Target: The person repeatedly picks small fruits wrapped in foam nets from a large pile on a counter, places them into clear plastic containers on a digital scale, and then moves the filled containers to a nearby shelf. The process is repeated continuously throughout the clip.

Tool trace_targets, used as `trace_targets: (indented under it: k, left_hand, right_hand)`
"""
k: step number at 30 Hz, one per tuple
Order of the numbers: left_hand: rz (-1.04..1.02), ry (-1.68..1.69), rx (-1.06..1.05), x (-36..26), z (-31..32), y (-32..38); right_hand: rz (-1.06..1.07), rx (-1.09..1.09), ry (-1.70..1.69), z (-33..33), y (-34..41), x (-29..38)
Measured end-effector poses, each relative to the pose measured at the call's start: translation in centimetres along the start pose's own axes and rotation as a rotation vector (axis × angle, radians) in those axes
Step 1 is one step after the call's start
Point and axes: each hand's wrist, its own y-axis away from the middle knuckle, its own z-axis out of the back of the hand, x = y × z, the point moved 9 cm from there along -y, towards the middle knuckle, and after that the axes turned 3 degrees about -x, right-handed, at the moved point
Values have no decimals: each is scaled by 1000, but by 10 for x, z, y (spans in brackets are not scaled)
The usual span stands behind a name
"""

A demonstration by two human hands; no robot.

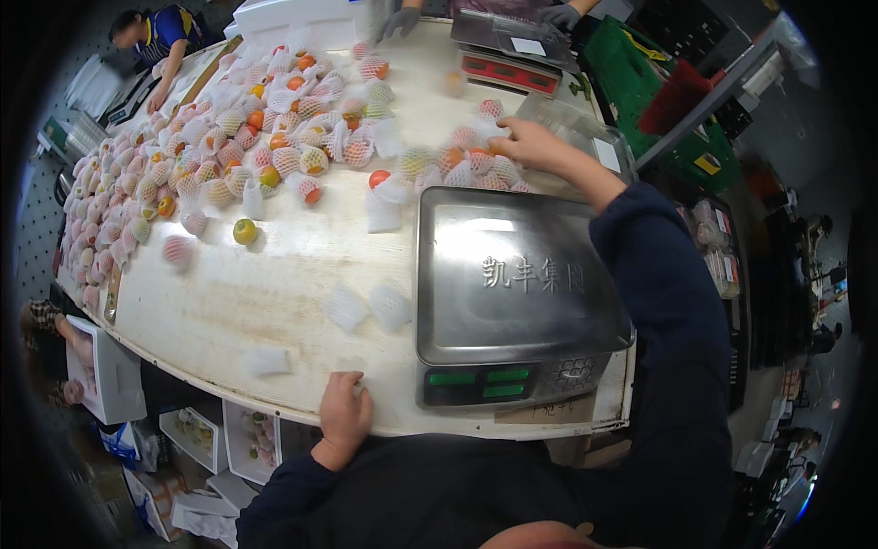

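Observation:
My right hand (531,145) reaches past the steel-topped weighing scale (504,274) to a small group of round orange-red fruit in foam net sleeves (480,163). Its fingertips are at the fruit and a white foam net (488,129); whether they grip anything is unclear. My left hand (345,415) rests at the table's front edge with fingers curled, and its palm is hidden. Loose foam nets (344,307) lie between that hand and the fruit. One bare greenish fruit (245,232) sits left of centre, near a blurred net-wrapped fruit (178,252).
A large heap of net-wrapped fruit (199,165) covers the table's left and far side. Clear plastic trays (576,130) stand behind the scale. Across the table are a second scale (511,68) and a co-worker's gloved hand (401,22). Foam boxes (252,439) stand below the front edge.

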Motion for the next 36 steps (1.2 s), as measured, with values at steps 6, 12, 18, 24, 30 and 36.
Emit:
trace_targets:
  k: [6, 12, 18, 24, 30, 36]
  left_hand:
    - [-24, 40, 13, -2, -1, -2]
    - [-63, 62, -8, -6, 14, -5]
    - [-31, 287, -98, 25, 68, -29]
    - [-35, -19, -517, 174, 184, -150]
    - [332, 38, -725, 375, 272, -294]
    - [346, 586, -593, 419, 245, -391]
  right_hand:
    - [137, 281, 167, -83, -48, 6]
    - [-90, 305, 279, -115, -72, -29]
    - [-48, 258, 294, -108, -63, -38]
    - [-5, 237, 312, -96, -56, -23]
    - [180, -247, -33, -7, -30, 35]
    - [76, -326, -332, 46, 49, 10]
